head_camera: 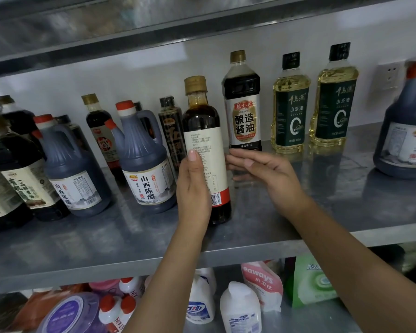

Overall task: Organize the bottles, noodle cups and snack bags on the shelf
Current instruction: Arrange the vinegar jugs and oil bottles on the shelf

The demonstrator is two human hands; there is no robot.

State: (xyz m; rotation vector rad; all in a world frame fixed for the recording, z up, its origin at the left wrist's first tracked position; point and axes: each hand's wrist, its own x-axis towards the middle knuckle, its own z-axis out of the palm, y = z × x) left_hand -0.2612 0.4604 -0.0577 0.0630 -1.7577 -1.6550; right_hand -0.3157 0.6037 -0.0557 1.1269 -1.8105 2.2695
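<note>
Nearest, below the sauce bottle, white cleaner bottles (240,306) sit on the lower shelf. Both forearms reach up past them to the sauce bottle (209,131), which stands upright, long axis vertical, near the front edge of the metal shelf (298,212). The left hand (193,188) grips its left side, thumb on the label, other fingers hidden behind. The right hand (269,174) lies just right of it, fingers (240,162) straight and together, tips at its side; whether they touch is unclear. Behind it to the right stands 1 taller soy sauce bottle (243,104); to its left, a vinegar jug (144,162). Moving it back into that row looks like the left hand's job.
</note>
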